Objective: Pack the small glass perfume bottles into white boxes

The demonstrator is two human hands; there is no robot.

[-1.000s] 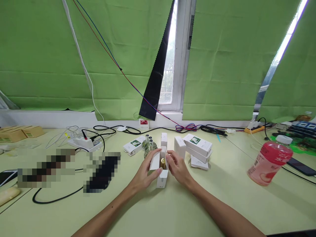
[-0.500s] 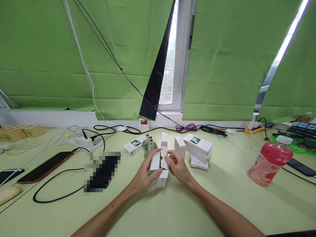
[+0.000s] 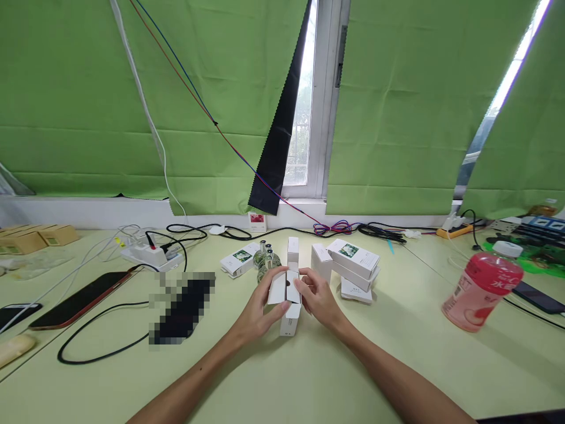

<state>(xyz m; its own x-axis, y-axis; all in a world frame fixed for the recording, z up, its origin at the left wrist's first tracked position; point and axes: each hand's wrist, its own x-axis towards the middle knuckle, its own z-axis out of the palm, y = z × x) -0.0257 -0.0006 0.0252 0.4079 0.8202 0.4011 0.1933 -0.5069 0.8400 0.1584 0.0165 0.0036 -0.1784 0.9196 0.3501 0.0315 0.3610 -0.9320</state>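
Between my two hands a small white cardboard box (image 3: 289,323) stands on the table, its top flaps spread. My left hand (image 3: 261,306) grips its left side, thumb at the near edge and fingers at the far end. My right hand (image 3: 318,295) holds the right side, with the thumb at the opening; a small dark round hole shows there. Just beyond my left fingers stand several glass bottles (image 3: 268,259) with silver tops, partly hidden. Another upright white box (image 3: 322,262) is right of my right hand, beside stacked white boxes (image 3: 355,259) with a green floral picture.
A white box (image 3: 238,260) lies left of the bottles. Cables (image 3: 247,232) run along the window side. At left are a power strip (image 3: 152,254) and a phone (image 3: 82,299). A pink drink bottle (image 3: 483,288) stands at right, near another phone (image 3: 538,297).
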